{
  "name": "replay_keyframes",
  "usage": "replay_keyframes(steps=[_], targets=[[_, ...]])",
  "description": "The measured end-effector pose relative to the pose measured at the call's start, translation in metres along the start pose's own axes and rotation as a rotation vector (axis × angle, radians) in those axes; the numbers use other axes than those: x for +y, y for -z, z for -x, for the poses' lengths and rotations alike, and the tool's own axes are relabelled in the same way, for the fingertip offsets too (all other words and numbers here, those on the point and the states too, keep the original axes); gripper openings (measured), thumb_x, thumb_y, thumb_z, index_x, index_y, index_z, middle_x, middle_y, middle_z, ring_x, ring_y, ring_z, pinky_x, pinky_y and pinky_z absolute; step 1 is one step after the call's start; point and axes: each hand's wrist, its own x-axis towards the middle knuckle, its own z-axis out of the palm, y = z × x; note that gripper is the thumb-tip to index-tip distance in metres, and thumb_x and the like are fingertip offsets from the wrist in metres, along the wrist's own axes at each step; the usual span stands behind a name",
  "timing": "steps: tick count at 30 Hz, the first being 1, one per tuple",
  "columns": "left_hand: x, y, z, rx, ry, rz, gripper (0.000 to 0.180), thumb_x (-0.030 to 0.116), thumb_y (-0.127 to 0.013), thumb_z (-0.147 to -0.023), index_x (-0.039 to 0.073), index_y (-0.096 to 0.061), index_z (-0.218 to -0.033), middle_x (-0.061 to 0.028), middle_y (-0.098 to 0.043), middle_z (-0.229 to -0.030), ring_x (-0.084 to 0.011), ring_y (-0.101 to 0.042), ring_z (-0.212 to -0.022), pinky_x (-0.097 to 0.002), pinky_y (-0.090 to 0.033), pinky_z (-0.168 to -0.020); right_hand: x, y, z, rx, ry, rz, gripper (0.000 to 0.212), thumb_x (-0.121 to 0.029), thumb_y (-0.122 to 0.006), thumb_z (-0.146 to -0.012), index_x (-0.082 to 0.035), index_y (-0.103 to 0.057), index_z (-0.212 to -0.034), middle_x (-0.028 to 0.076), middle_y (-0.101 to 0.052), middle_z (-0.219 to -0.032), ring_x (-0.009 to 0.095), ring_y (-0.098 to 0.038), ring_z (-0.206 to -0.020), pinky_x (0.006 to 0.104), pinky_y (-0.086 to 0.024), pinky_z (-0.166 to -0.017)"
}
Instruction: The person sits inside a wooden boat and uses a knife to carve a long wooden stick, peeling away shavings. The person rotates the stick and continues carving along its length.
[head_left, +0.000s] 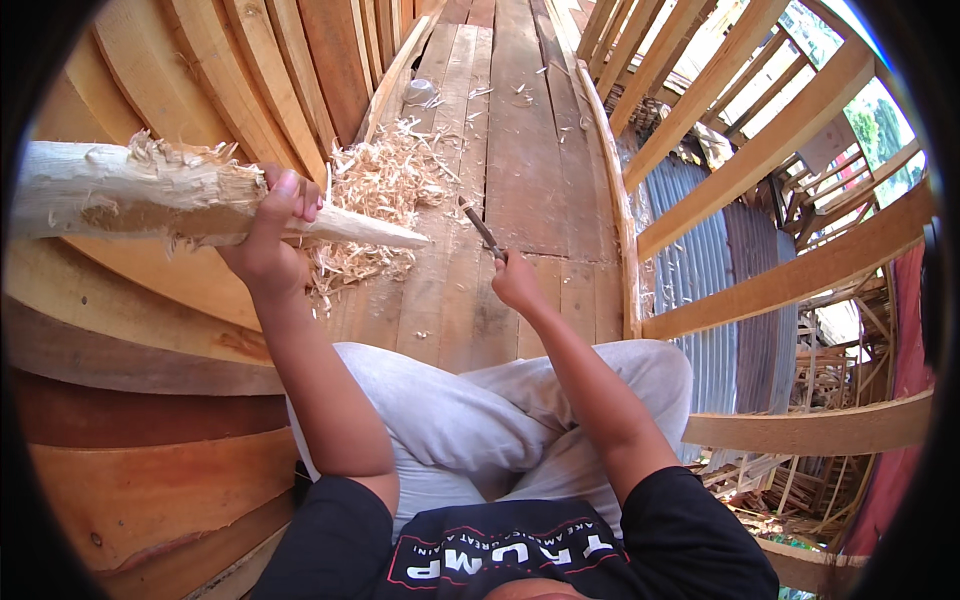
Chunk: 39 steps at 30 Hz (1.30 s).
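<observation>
A thick pale log (90, 185) comes in from the left edge and tapers to a carved point just left of the middle. Rough curls of bark and wood cling along its top and underside. My left hand (275, 225) is wrapped round the log near where it narrows. In my right hand (518, 280) is a knife (481, 226), its dark blade angled up and to the left. The blade is apart from the log's tip. Below the tip and behind it lies a heap of wood shavings (385, 180) on the plank floor (520, 150).
Upright planks (230, 70) form a wall on the left. A wooden slatted railing (740, 160) runs along the right, with corrugated metal sheets (690, 280) beyond it. A small clear container (421, 92) stands on the floor farther off. My crossed legs (450, 400) are just below my hands.
</observation>
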Motion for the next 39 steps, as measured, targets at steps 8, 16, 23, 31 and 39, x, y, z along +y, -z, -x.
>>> replay_keyframes(steps=[8,16,23,31,39], targets=[[0.003,0.01,-0.001,0.03,-0.005,-0.01,0.011,0.005,-0.061,-0.079,0.005,-0.05,-0.077,-0.0036,-0.043,-0.062,-0.0151,-0.046,-0.057,-0.0324,-0.042,-0.06,-0.038,0.0,-0.043,0.019,-0.051,-0.047,0.027,-0.016,-0.053,-0.091,0.005,-0.054,-0.108,0.031,-0.062,-0.099,0.044,-0.062,-0.093,0.0502,-0.046,-0.079],[0.007,0.022,-0.004,0.06,0.012,0.007,0.014,0.007,-0.061,-0.078,0.007,-0.048,-0.074,-0.0028,-0.041,-0.061,-0.0148,-0.044,-0.056,-0.0325,-0.041,-0.06,-0.211,0.005,-0.088,0.166,0.449,0.317,0.019,-0.011,-0.058,-0.085,0.001,-0.062,-0.099,0.02,-0.065,-0.097,0.037,-0.064,-0.09,0.0452,-0.051,-0.077],[0.004,0.028,-0.005,0.066,0.04,0.026,0.015,0.01,-0.06,-0.079,0.006,-0.046,-0.073,-0.0028,-0.039,-0.062,-0.0155,-0.043,-0.057,-0.0323,-0.04,-0.061,-0.266,0.017,-0.083,0.496,0.79,0.652,0.017,-0.006,-0.064,-0.078,-0.004,-0.065,-0.094,0.013,-0.064,-0.096,0.032,-0.065,-0.089,0.0376,-0.054,-0.071],[-0.013,0.016,-0.004,0.096,0.07,0.233,0.009,-0.001,-0.061,-0.077,0.001,-0.052,-0.08,-0.0042,-0.045,-0.063,-0.0149,-0.046,-0.056,-0.031,-0.043,-0.057,-0.144,0.054,-0.04,-0.192,0.239,0.134,0.026,-0.017,-0.054,-0.09,0.004,-0.059,-0.105,0.024,-0.064,-0.097,0.038,-0.063,-0.094,0.0454,-0.048,-0.08],[-0.025,-0.024,0.005,0.146,0.097,0.161,0.012,0.008,-0.062,-0.076,0.005,-0.05,-0.079,-0.0028,-0.041,-0.063,-0.0146,-0.044,-0.058,-0.0325,-0.041,-0.063,0.041,0.046,-0.019,-0.102,-0.007,0.089,0.021,-0.015,-0.073,-0.078,0.0,-0.065,-0.09,0.015,-0.068,-0.084,0.023,-0.064,-0.079,0.0363,-0.049,-0.073]])
